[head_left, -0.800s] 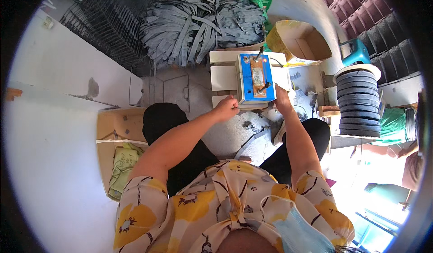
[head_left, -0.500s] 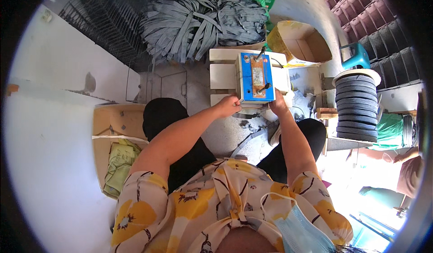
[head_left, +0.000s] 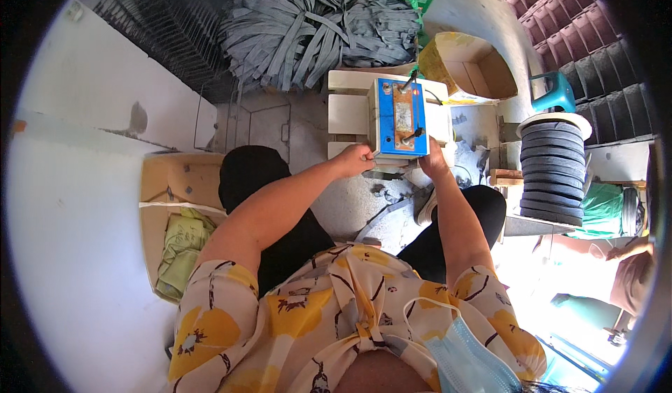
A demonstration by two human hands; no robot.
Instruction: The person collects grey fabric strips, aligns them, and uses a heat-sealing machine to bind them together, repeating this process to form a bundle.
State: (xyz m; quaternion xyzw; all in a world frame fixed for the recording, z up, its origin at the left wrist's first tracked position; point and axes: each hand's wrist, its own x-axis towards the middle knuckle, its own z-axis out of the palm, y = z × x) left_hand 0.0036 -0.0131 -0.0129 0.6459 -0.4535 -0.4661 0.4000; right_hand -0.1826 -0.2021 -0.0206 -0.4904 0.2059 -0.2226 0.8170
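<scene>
A box-shaped machine (head_left: 386,123) with a blue top stands on a white slatted bench (head_left: 348,113). On its top, a rust-stained metal plate (head_left: 404,115) carries two dark upright posts. My left hand (head_left: 355,160) is closed at the machine's near left corner, fingers curled and thumb pressed in. Whatever it pinches is too small to make out. Against the near right corner, my right hand (head_left: 435,159) has its fingers bent inward, partly hidden by the machine. What lies between them does not show.
Grey strips (head_left: 280,36) lie heaped beyond the bench. An open cardboard box (head_left: 476,71) and a stack of dark rolls (head_left: 553,169) are at the right, near a blue stool (head_left: 555,92). Left of my knee, another carton (head_left: 157,183) holds green cloth (head_left: 183,246).
The whole view has shifted slightly. Both hands keep their places at the machine's near corners, with no clear change in grip.
</scene>
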